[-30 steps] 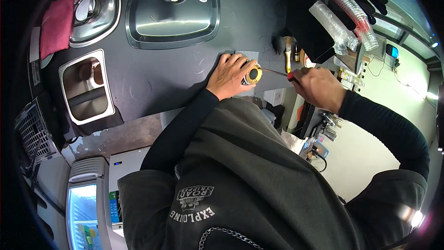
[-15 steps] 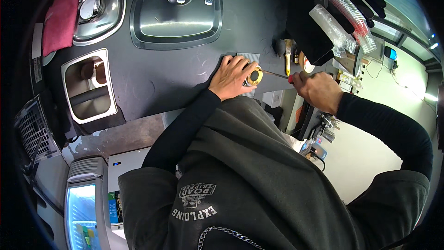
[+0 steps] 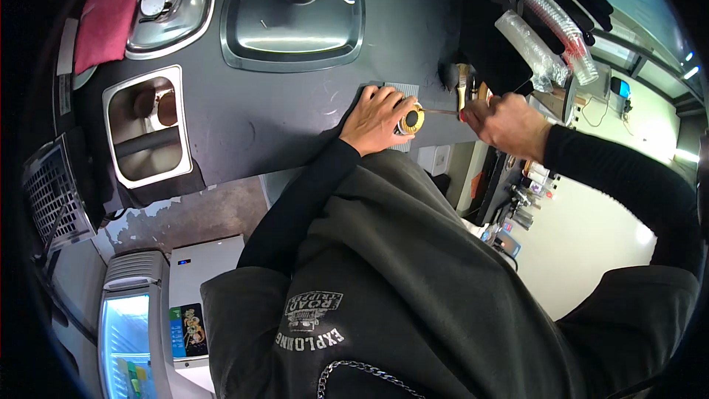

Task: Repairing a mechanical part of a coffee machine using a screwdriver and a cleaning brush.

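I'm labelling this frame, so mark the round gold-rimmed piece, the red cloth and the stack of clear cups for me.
Round gold-rimmed piece [image 3: 409, 118], head view: on its dark centre, beside the left hand [image 3: 377, 120].
Red cloth [image 3: 105, 18], head view: middle of the fabric.
Stack of clear cups [image 3: 554, 26], head view: midway along the stack.

The desk [image 3: 273, 114] was matt dark grey and smooth, and the two drip trays [image 3: 295, 37] set on it gleamed as brushed metal. The small round part [image 3: 410, 119] under the left hand [image 3: 377, 120] shone brassy, beside a red cloth [image 3: 103, 18] and clear glossy plastic cups [image 3: 550, 22].
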Action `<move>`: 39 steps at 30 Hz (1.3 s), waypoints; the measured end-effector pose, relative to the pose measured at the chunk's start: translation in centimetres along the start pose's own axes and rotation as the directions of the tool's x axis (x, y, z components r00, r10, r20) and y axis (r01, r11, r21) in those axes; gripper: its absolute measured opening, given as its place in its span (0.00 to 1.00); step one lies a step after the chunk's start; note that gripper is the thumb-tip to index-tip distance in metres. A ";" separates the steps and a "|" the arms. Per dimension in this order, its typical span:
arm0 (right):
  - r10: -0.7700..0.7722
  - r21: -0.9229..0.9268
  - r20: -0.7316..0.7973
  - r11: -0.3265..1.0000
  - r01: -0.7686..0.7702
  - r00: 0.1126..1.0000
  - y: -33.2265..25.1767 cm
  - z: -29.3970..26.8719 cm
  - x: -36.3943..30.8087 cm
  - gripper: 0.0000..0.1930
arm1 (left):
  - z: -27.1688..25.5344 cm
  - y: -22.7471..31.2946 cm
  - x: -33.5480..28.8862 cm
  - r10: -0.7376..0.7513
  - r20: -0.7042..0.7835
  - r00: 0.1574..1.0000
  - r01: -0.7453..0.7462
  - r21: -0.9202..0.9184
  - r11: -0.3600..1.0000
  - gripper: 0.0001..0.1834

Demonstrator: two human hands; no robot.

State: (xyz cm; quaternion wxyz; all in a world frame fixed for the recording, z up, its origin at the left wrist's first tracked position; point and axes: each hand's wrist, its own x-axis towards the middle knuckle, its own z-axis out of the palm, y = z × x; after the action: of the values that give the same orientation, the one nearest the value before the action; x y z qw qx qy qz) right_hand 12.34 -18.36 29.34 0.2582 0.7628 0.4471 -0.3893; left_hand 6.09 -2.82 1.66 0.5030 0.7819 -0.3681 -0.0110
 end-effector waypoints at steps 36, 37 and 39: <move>0.312 0.526 0.850 -0.550 -0.649 0.424 -5.6 1.1 -0.4 0.27 | 0.2 0.0 -0.6 -0.032 0.017 0.999 0.033 -0.065 0.997 0.42; 0.315 0.530 0.848 -0.546 -0.649 0.427 -5.2 1.2 -0.3 0.27 | 0.4 -0.1 -0.6 -0.031 0.017 0.999 0.032 -0.068 0.997 0.42; 0.313 0.555 0.832 -0.502 -0.663 0.459 -4.7 1.3 -0.5 0.28 | 0.4 -0.1 -0.6 -0.030 0.015 0.999 0.031 -0.067 0.997 0.41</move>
State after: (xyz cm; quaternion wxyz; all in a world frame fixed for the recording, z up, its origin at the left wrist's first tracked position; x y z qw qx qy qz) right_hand 7.55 -17.33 28.86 -0.1600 0.7279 -0.4754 -0.4675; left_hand 5.55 -2.75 1.19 0.5261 0.7701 -0.3590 -0.0365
